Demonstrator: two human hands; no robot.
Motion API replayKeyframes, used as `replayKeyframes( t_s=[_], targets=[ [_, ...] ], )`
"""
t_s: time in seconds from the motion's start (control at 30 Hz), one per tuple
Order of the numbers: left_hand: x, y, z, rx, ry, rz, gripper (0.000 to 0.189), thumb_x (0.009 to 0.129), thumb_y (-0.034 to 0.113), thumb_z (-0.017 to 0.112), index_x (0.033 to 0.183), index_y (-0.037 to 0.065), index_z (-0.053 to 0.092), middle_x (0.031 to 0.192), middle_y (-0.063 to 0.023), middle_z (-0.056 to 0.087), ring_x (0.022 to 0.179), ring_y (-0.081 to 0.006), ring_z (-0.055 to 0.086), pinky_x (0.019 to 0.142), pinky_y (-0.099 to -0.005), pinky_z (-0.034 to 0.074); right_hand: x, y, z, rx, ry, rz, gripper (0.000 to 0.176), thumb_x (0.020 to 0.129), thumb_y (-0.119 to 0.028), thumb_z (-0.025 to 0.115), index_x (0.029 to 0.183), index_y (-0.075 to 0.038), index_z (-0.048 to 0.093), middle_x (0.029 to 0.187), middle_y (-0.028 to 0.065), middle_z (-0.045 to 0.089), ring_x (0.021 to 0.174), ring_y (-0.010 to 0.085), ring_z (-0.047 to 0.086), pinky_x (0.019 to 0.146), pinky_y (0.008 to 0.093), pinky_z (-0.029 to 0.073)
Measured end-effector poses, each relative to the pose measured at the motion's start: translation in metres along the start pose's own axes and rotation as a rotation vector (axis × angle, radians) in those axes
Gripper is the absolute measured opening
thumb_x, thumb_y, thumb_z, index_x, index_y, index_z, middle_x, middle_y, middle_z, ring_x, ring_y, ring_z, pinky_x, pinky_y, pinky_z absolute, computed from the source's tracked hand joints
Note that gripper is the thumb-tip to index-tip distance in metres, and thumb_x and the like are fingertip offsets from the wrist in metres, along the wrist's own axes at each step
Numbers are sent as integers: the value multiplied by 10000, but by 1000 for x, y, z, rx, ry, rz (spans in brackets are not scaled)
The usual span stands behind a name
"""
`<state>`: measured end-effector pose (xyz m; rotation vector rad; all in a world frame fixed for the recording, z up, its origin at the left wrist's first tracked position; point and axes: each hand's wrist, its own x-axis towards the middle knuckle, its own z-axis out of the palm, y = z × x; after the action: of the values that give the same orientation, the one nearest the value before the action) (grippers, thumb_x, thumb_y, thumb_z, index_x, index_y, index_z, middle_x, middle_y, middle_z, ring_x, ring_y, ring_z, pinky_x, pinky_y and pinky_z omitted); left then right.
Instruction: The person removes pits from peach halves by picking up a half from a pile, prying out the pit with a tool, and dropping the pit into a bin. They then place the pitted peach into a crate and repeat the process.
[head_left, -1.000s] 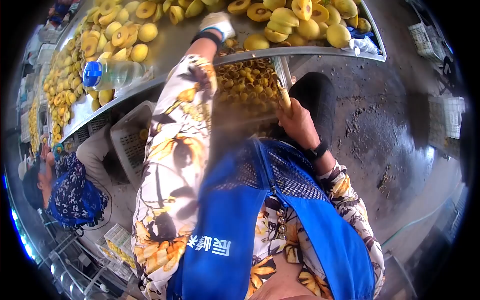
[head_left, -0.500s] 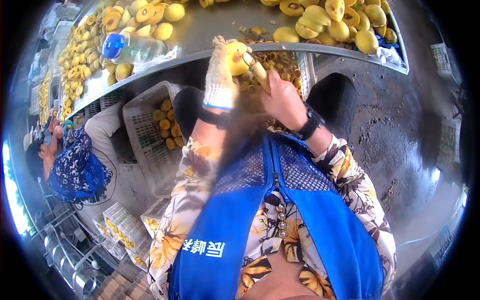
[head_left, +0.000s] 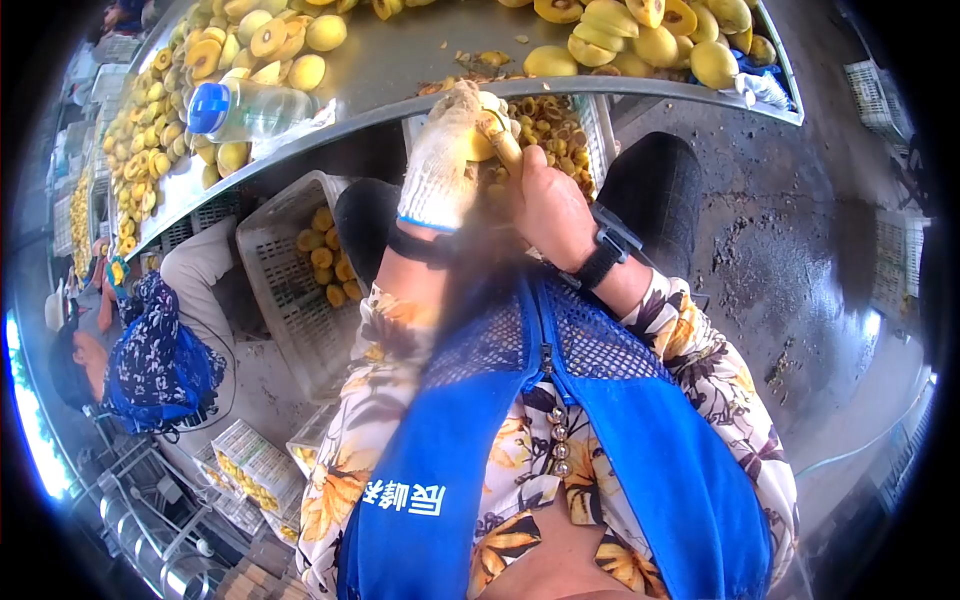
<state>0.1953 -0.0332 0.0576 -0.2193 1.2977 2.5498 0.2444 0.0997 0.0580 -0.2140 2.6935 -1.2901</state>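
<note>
A knitted white glove covers my left hand (head_left: 442,160), which is closed around a yellow peach half (head_left: 481,146) in front of the table edge. My bare right hand (head_left: 553,212) grips the light wooden handle of a pitting knife (head_left: 506,150). Its loop-shaped metal end is against the cut face of the peach, partly hidden by fruit and fingers. Below both hands stands a crate holding many small brown-yellow pieces (head_left: 565,135), probably cut-out pits.
On the metal table (head_left: 400,60) lie heaps of yellow peaches (head_left: 655,45) and a clear bottle with a blue lid (head_left: 245,110). A pale crate (head_left: 290,290) with peach halves stands left of my knees. Another person in patterned blue clothing (head_left: 155,340) sits farther left.
The peach half has been turned in my gloved hand, so less of its cut face shows. My right hand and the pitting knife have tilted with it. The view has shifted slightly.
</note>
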Motion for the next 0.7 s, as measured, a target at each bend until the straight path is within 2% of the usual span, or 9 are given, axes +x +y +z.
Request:
replayKeyframes(
  t_s=[0.1,0.2,0.3,0.4,0.5,0.53,0.63,0.7],
  targets=[
    [0,-12,-5,-7,7,31,397,924,376,453,1012,-4,526,892,-115,603,787,-219,605,704,-290,502,-1,3,-1,6,18,-19,181,830,-118,498,844,34,402,622,258,548,609,430,550,546,491,420],
    [-5,-25,6,101,84,218,404,925,396,444,1016,9,519,877,-113,602,776,-212,604,699,-285,498,-6,6,-4,13,43,-21,171,829,-108,491,841,39,404,620,257,549,601,428,550,542,490,420],
    [-3,-34,5,137,25,283,396,924,399,445,1021,21,515,861,-108,599,766,-205,601,669,-284,497,-9,9,-4,7,42,-27,159,816,-88,493,839,43,405,618,256,551,592,426,551,540,488,422],
    [-12,-39,13,99,71,257,390,921,401,452,999,24,516,846,-109,599,726,-202,598,631,-284,496,-18,11,-4,-21,28,-23,162,770,-55,513,841,45,407,616,256,553,589,427,552,541,487,425],
    [-13,-43,10,-62,150,145,372,923,399,450,938,35,525,814,-105,598,666,-200,591,585,-286,489,-27,7,-1,-31,-2,-24,193,719,-30,530,846,49,408,629,262,557,602,426,558,549,486,429],
    [-15,-39,10,-8,114,127,339,920,379,464,885,49,534,773,-99,598,615,-195,581,554,-283,482,-30,8,0,-10,-11,-40,204,705,-24,533,849,50,409,636,266,558,610,425,561,553,484,432],
    [-17,-44,14,15,154,211,290,908,341,494,869,58,545,749,-97,599,599,-189,575,527,-278,476,-33,14,5,37,-26,-78,232,695,-27,536,870,61,412,646,275,554,626,425,562,572,469,447],
    [-13,-45,0,19,151,180,261,898,318,512,874,60,544,746,-99,599,593,-187,571,515,-278,472,-29,21,17,35,-52,-132,233,708,-38,529,881,70,417,631,267,547,602,409,563,553,449,454]
  ],
)
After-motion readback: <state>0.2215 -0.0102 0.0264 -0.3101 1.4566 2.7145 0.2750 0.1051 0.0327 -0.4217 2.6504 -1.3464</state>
